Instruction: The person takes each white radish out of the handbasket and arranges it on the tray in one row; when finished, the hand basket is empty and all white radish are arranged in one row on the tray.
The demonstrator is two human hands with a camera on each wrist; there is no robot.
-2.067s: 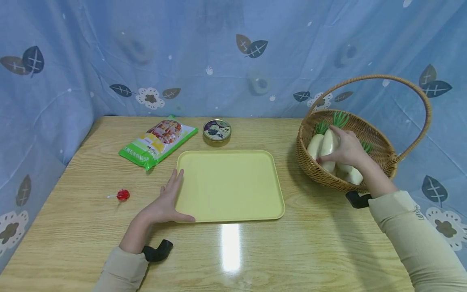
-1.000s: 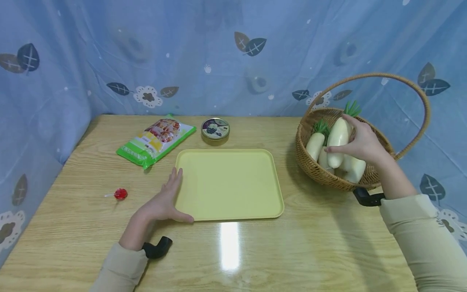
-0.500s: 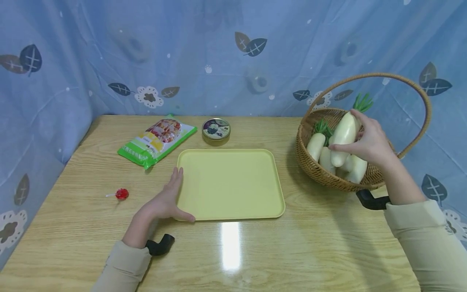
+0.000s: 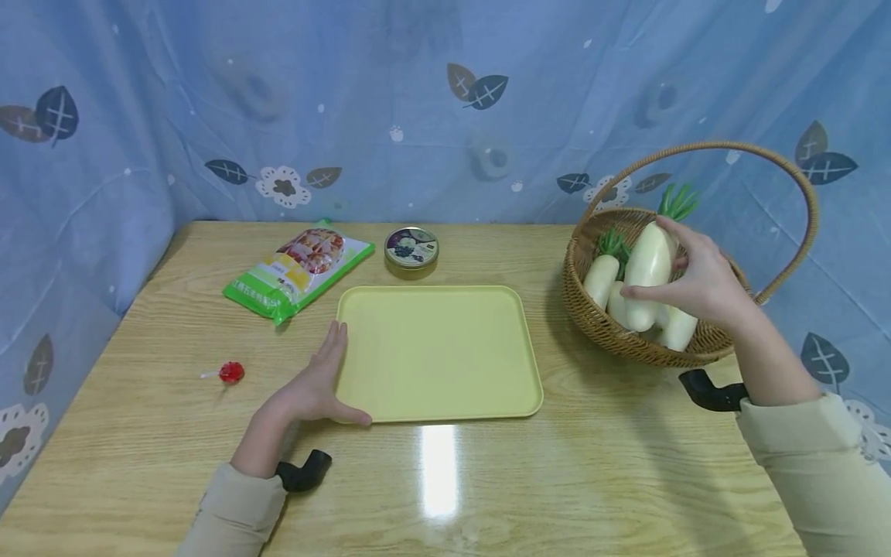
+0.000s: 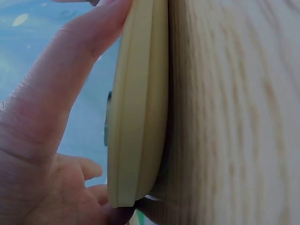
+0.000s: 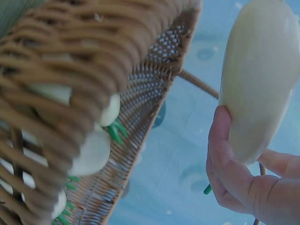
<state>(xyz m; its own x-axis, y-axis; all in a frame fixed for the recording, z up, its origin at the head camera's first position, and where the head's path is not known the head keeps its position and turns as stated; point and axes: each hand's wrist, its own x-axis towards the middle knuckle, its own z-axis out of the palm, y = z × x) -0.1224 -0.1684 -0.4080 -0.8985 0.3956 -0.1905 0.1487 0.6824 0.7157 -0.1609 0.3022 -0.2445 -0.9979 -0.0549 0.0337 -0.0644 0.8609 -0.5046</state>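
My right hand point(image 4: 706, 282) grips a white radish point(image 4: 647, 267) with a green leafy top, thumb on one side and fingers on the other. In the head view it appears over the wicker basket point(image 4: 609, 331); in the right wrist view the held radish point(image 6: 262, 75) hangs apart from the basket wall point(image 6: 93, 70). Several more white radishes point(image 4: 601, 280) lie inside the basket. My left hand point(image 4: 309, 394) rests at the near left corner of a yellow tray point(image 4: 438, 352), fingers spread along its left edge. In the left wrist view the thumb point(image 5: 70, 70) touches the tray's rim point(image 5: 133, 117).
A green and white food packet point(image 4: 299, 271) lies at the back left, with a round tin point(image 4: 411, 249) to its right. A red lollipop point(image 4: 231, 373) lies left of my left hand. The basket's tall handle point(image 4: 810, 209) arches over its right side; a blue curtain point(image 4: 390, 93) hangs behind.
My right hand has raised the radish from among the others, swung it right, then shifted slightly back left and lower. The left hand and tray have stayed in place.
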